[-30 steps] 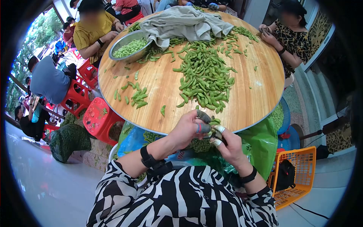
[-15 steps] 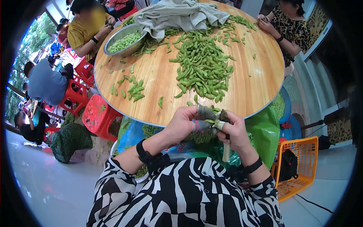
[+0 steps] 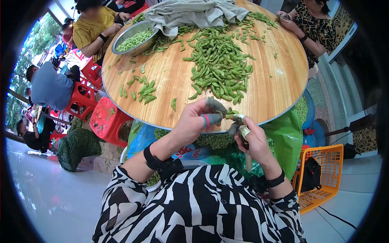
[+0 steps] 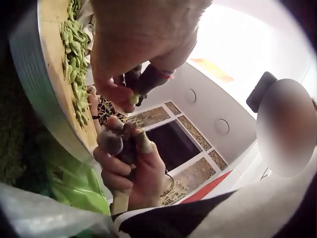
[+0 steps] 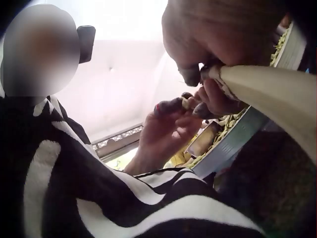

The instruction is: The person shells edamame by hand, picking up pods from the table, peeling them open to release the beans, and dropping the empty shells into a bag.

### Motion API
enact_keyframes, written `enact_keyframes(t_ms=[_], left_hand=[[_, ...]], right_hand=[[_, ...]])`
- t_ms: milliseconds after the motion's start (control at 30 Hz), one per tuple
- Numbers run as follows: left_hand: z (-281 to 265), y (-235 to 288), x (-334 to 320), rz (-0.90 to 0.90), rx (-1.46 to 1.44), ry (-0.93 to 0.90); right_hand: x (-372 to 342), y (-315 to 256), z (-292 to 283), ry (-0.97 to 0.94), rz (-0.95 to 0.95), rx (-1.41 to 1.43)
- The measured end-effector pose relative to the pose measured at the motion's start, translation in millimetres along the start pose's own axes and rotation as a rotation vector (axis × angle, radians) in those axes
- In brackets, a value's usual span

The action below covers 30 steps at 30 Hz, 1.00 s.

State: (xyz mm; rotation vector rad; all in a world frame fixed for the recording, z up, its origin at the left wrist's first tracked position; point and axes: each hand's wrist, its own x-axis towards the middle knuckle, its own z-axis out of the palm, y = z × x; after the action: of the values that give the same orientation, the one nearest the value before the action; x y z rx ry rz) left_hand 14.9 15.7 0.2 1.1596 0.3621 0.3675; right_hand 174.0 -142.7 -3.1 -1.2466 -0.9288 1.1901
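In the head view my left hand (image 3: 193, 120) is above the near table edge, wearing grey finger covers. Its thumb and finger pinch a green soybean pod (image 3: 231, 113); in the left wrist view a pale green bit (image 4: 133, 99) shows at the fingertips. Close beside, my right hand (image 3: 258, 142), with dark and pale finger coverings, grips a tool by a pale handle (image 5: 267, 87) pointing down and back toward me. The tool's working end is hidden in the fingers. A pile of soybean pods (image 3: 221, 67) lies on the round wooden table (image 3: 279, 85).
Shelled beans (image 3: 216, 141) lie below the table edge, between blue and green plastic bags (image 3: 283, 139). A metal colander (image 3: 142, 47) of beans and a grey cloth (image 3: 194, 16) are farther back. A red stool (image 3: 106, 121) stands left, an orange crate (image 3: 324, 170) right. People sit around.
My hands came together over the pod, then drew slightly apart. The tool's pale handle came into view below my right hand.
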Motion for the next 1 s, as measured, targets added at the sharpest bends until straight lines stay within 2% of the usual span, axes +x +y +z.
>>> enact_keyframes(t_ms=[100,333,633,900,1000], left_hand=[[8.0,-8.6,1.4,-0.008,0.033,0.032],[18.2,-20.0,2.6,0.111,-0.004,0.076],[25.3,-14.0,0.2,0.063,-0.091,0.160],[26.1,-21.9,0.0,0.184,-0.028,0.165],[24.8,-15.0,-0.9,0.090,-0.080,0.143]], right_hand=[[-2.7,2.3,10.5,0.060,0.007,-0.032],[-2.1,5.0,16.4,0.042,-0.070,-0.027],[-2.3,5.8,19.5,0.006,-0.114,-0.010],[-0.7,6.2,20.4,0.077,-0.112,0.013],[-1.1,10.6,17.4,0.068,-0.122,0.048]])
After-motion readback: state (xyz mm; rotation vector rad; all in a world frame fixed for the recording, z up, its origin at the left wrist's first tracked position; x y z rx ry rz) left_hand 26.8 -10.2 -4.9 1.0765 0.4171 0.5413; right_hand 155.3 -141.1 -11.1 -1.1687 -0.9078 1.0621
